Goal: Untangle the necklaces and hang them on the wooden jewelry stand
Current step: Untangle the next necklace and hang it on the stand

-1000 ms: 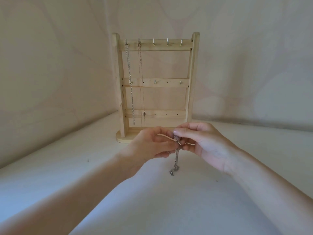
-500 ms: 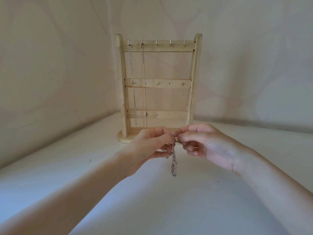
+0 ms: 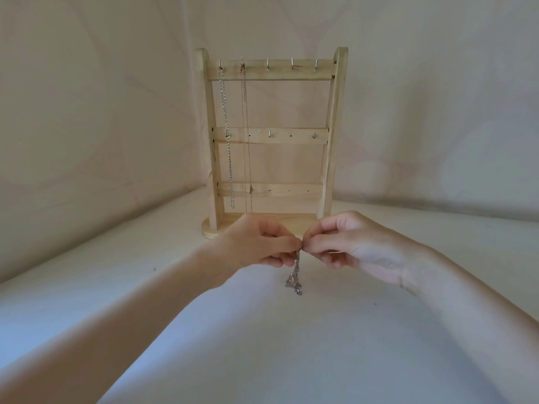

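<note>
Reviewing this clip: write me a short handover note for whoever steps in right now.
Left hand and right hand both pinch the top of a tangled chain, held above the table; its knotted end dangles below the fingers.
Done: two necklaces hang on the wooden stand, a thicker chain on the first top hook, a thin chain on the second.
Left: finish untangling the held chain and hang it on a free top hook.
</note>
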### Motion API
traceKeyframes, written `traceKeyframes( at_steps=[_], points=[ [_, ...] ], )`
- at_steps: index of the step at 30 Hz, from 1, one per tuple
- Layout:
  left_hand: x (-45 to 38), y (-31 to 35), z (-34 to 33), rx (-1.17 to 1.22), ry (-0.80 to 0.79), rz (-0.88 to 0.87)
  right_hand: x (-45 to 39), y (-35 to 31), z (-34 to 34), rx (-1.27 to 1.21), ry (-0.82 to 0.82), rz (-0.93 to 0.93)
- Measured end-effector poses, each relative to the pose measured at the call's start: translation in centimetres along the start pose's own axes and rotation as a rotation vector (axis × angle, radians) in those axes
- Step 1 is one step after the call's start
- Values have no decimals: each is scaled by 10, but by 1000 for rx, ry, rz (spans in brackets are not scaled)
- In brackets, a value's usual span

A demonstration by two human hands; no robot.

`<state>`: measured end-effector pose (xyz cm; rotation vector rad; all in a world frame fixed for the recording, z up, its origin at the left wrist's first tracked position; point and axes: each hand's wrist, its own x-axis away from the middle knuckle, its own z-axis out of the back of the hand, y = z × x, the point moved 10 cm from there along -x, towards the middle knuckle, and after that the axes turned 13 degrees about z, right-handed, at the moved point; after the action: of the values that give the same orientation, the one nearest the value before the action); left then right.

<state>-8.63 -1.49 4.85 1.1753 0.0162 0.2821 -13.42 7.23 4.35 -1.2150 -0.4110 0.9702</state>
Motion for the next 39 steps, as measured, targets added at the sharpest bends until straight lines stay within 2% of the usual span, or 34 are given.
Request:
traceKeyframes(
  at_steps=[2, 4, 7, 10, 12, 15, 19, 25, 31, 37, 39],
  points=[
    [1, -2, -8, 73, -101, 26, 0, 1, -2, -72, -16, -13],
    [2, -1, -12, 34, -121, 28, 0, 2, -6, -97, -35, -23],
    [2, 2, -11, -180, -38, -9, 1, 2, -13, -28, -71, -31],
    [7, 12, -9, -415, 70, -128, -1, 5, -9, 246, -71, -10],
    [9, 16, -5, -461, 135, -188, -1, 2, -9, 288, -77, 20],
    [4, 14, 2, -364, 158, -190, -1, -3, -5, 203, -60, 44],
    [2, 15, 1, -204, 98, -158, 1, -4, 0, 27, -28, 37],
    [1, 15, 0, -154, 83, -168, -1, -1, 3, -154, 30, -2],
    [-2, 10, -6, -76, 39, -147, -1, -3, -6, -81, -25, 3],
    [-3, 4, 11, 209, 79, -79, 0, -7, -15, 94, -85, 43],
    [-4, 3, 18, 268, 98, -64, -1, -9, -14, 45, -48, 65]
  ],
)
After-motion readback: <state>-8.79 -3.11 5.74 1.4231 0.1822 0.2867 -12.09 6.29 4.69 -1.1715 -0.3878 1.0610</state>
